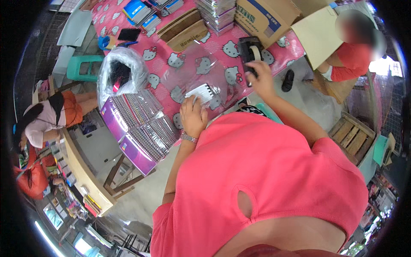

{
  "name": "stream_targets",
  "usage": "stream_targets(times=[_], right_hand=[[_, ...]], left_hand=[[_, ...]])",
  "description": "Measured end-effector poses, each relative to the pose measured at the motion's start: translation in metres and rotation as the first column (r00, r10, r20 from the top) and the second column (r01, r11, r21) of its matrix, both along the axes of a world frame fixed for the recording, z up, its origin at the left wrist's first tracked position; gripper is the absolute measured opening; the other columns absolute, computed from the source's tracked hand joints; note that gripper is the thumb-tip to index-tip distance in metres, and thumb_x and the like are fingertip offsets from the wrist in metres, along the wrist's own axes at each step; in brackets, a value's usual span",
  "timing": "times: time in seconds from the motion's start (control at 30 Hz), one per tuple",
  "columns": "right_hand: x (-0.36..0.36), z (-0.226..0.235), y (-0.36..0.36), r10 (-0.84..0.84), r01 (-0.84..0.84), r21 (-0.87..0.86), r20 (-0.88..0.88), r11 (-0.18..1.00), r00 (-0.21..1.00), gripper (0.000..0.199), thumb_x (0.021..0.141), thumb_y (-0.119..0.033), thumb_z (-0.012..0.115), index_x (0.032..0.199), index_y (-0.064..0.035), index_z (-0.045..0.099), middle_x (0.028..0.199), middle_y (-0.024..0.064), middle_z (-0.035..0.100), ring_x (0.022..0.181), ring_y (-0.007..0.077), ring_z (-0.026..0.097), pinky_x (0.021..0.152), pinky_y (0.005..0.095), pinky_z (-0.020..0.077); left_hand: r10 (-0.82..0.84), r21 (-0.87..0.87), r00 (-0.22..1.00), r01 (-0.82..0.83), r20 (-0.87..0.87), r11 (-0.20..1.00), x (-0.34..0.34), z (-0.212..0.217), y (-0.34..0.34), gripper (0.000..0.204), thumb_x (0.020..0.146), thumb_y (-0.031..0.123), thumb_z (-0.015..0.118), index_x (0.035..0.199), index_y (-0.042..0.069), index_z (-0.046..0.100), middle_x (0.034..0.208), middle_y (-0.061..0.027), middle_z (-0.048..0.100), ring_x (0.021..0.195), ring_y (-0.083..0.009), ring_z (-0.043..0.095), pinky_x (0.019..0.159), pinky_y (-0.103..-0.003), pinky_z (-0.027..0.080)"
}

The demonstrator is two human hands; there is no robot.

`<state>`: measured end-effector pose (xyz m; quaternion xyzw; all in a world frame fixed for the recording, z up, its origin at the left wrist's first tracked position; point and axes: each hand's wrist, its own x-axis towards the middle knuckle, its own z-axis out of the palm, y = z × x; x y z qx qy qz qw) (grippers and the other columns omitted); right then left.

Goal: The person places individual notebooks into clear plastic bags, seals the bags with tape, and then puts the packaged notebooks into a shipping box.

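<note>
A small white notepad (200, 93) with a black spiral lies in thin clear plastic on the table, close to my body. The fingers of my left hand (193, 115) are bent over its near-left corner and hold it against the tabletop. Farther right stands a black tape dispenser (245, 45) with a roll of tape (256, 53). My right hand (260, 79) is at its near end, fingers curled in a pinch. Whatever lies between those fingertips is too small to make out.
Stacked spiral notebooks (143, 122) in purple packaging stand left, beside a bag-lined bin (122, 70). Behind are a wooden holder (184, 33), more notebook stacks (217, 15) and a cardboard box (267, 19). One person (353, 60) sits far right; another (47, 118) bends at left.
</note>
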<state>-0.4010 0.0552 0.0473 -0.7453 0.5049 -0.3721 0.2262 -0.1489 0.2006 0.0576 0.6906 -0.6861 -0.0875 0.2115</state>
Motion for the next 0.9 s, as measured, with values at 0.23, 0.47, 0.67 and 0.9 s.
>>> stream_targets(times=[0.23,0.47,0.67,0.9], right_hand=[[-0.054,-0.033,0.024,-0.410,0.128,0.738,0.215,0.662,0.886,0.015,0.082,-0.015,0.066,0.091,-0.0036,0.063,0.077,0.0051,0.058,0.065,0.0209,0.055,0.065,0.0353,0.0475],[-0.056,-0.070,0.048,-0.421,0.054,0.593,0.500,0.803,0.757,0.011,0.086,-0.015,0.063,0.086,-0.0045,0.061,0.079,0.0018,0.055,0.075,0.0118,0.053,0.075,0.0265,0.0457],[-0.052,-0.052,0.070,-0.717,-0.329,0.853,0.519,0.404,0.465,0.005,0.089,-0.009,0.055,0.084,-0.0068,0.055,0.078,0.0004,0.053,0.071,0.0132,0.052,0.067,0.0246,0.0426],[0.048,-0.007,0.037,0.022,-0.628,0.769,0.630,0.120,0.776,0.014,0.090,-0.020,0.058,0.084,-0.0075,0.056,0.067,-0.0027,0.047,0.055,0.0085,0.039,0.050,0.0221,0.0305]], left_hand=[[-0.063,0.006,0.996,0.063,0.065,0.998,0.000,-0.011,-0.001,0.047,0.081,0.026,0.057,0.123,0.005,0.053,0.127,-0.0178,0.049,0.118,-0.0390,0.043,0.098,-0.048,0.035],[-0.129,0.016,0.961,0.129,0.244,0.992,-0.006,-0.001,-0.001,0.061,0.076,0.047,0.062,0.132,0.027,0.049,0.127,-0.0235,0.046,0.116,-0.0415,0.044,0.092,-0.052,0.039],[-0.108,-0.010,0.983,0.111,0.147,0.994,-0.008,-0.005,0.001,0.061,0.075,0.042,0.066,0.132,0.026,0.049,0.126,-0.0240,0.043,0.120,-0.0428,0.038,0.096,-0.052,0.037],[-0.084,-0.059,0.995,0.086,0.045,0.995,-0.008,-0.013,0.004,0.059,0.074,0.038,0.068,0.129,0.023,0.052,0.126,-0.0262,0.044,0.122,-0.0428,0.038,0.099,-0.051,0.037]])
